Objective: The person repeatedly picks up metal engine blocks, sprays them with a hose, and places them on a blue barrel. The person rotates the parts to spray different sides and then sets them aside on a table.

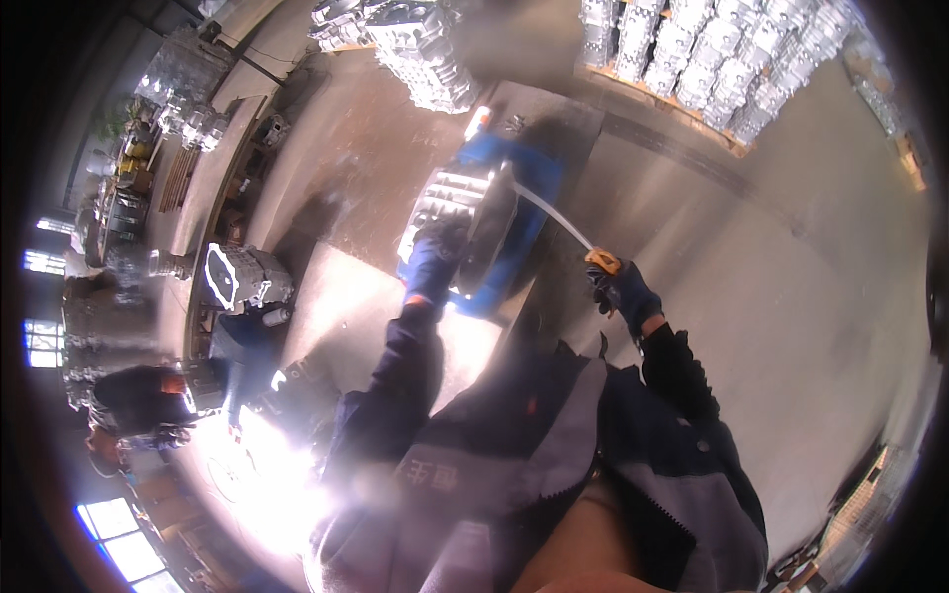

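A ribbed silver metal housing (460,186) lies tilted on a blue stand (549,188) in front of me. My left hand (438,240), in a dark blue glove, grips the near left part of the housing; its fingertips are hard to make out. Away to the right, my gloved right hand (623,285) is closed around the orange handle of a long, thin tool (556,213). The tool's pale shaft looks curved and reaches to the housing's upper right edge. What its tip is like cannot be made out.
Stacked silver castings stand on a pallet (682,104) at the far right, with another stack (420,54) straight ahead. To the left, a single housing (245,277) sits near a long bench (222,163). Another person (143,400) bends at the lower left, beside strong glare.
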`<move>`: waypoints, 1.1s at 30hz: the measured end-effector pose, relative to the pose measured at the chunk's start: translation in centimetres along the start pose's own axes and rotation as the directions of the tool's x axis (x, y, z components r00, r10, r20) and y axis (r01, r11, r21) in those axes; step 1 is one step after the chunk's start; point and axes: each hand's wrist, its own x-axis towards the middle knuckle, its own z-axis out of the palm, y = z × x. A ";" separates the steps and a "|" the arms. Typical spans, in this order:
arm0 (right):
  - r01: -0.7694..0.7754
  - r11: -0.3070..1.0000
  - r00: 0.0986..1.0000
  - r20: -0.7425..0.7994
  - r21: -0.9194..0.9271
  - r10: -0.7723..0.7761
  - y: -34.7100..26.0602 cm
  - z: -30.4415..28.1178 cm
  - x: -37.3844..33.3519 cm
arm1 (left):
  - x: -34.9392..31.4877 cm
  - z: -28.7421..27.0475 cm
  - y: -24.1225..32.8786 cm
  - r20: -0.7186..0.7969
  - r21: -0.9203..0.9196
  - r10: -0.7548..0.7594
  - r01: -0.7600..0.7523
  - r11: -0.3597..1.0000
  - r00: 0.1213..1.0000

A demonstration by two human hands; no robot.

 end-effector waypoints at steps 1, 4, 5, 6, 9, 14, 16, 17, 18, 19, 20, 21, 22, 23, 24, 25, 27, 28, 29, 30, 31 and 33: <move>-0.130 0.981 0.991 0.016 -0.141 0.133 -0.6 -0.4 -0.3 | -0.6 -0.7 -1.0 -0.072 -0.329 -0.102 0.073 0.942 0.992; -0.151 0.911 0.962 0.155 -0.385 0.226 -1.6 -1.0 -2.2 | 3.0 -3.5 -7.1 -0.345 0.027 -0.292 0.320 0.947 0.892; -0.077 0.920 0.948 0.258 -0.384 0.187 -1.7 -1.0 -2.9 | 4.0 -4.0 -9.4 -0.427 0.037 -0.204 0.243 0.969 0.881; -0.182 0.930 0.906 0.313 -0.319 0.285 -2.1 -1.3 -3.1 | 4.5 -3.8 -11.4 -0.365 -0.145 -0.268 0.229 0.962 0.892; -0.253 0.966 0.933 0.277 0.050 0.230 -3.1 -2.0 -2.9 | 5.6 -4.5 -15.3 0.202 0.395 0.008 -0.089 0.915 0.979; -0.339 0.894 0.850 0.311 -0.294 0.425 -4.4 -2.2 -0.4 | 5.6 -2.8 -16.0 0.266 -0.211 -0.131 0.190 0.959 0.955; -0.323 0.944 0.879 0.347 -0.072 0.327 -4.1 -2.3 0.7 | 5.4 -2.2 -16.0 0.242 -0.282 0.027 0.043 0.959 0.970; -0.333 0.943 0.883 0.358 0.023 0.303 -3.8 -2.7 1.3 | 5.1 -1.9 -16.0 0.228 -0.287 0.081 -0.013 0.958 0.970; -0.171 0.984 0.963 0.219 0.042 0.158 -3.3 -3.0 1.9 | 4.9 -1.4 -16.0 0.218 -0.238 0.088 -0.035 0.971 0.972; -0.208 0.973 0.935 0.272 -0.097 0.227 -3.1 -3.8 2.5 | 4.6 -1.0 -15.9 0.244 -0.151 0.035 0.003 0.988 0.969; -0.194 0.954 0.905 0.334 -0.229 0.264 -2.8 -4.5 3.1 | 3.3 -0.2 -15.3 0.170 -0.207 0.045 -0.009 0.978 0.984; -0.130 0.939 0.873 0.412 -0.318 0.260 -2.8 -5.3 3.7 | 2.3 0.2 -14.8 0.152 -0.241 0.009 0.028 0.970 0.988; 0.162 0.890 0.814 0.567 -0.426 0.123 -2.5 -5.7 4.0 | 1.3 0.7 -13.8 0.129 -0.246 -0.025 0.056 0.968 0.991; 0.116 0.890 0.846 0.513 -0.440 0.144 -2.8 -6.9 4.0 | 0.2 1.3 -12.6 0.108 -0.258 -0.050 0.077 0.963 0.993; 0.073 0.888 0.873 0.460 -0.455 0.164 -3.3 -8.1 4.1 | -1.0 2.4 -10.9 0.051 -0.461 -0.088 0.101 0.882 0.995; -0.005 0.872 0.896 0.385 -0.490 0.221 -3.9 -9.2 4.1 | -1.6 2.7 -9.4 0.007 -0.215 0.011 -0.009 0.977 1.000; -0.081 0.844 0.865 0.383 -0.531 0.324 -5.5 -11.4 3.9 | -2.8 3.4 -5.8 -0.107 -0.035 0.197 -0.202 0.979 0.974; -0.100 0.854 0.780 0.492 -0.511 0.386 -6.5 -12.6 4.0 | -3.2 3.5 -4.0 -0.137 0.015 0.172 -0.172 0.985 0.975; -0.128 0.858 0.677 0.589 -0.497 0.441 -7.4 -13.5 4.0 | -3.0 3.3 -2.4 -0.079 -0.024 -0.041 0.039 0.999 0.996; -0.174 0.895 0.719 0.568 -0.410 0.400 -8.1 -14.0 4.2 | -3.1 3.4 -0.6 -0.081 -0.416 -0.348 0.286 0.863 0.934; -0.201 0.924 0.769 0.532 -0.325 0.355 -8.8 -14.4 4.7 | -3.1 3.4 1.0 0.093 -0.709 -0.637 0.500 0.498 0.765; -0.253 0.937 0.880 0.344 -0.242 0.327 -10.5 -14.7 6.7 | -3.2 2.1 3.2 0.003 -0.822 -0.600 0.344 0.455 0.800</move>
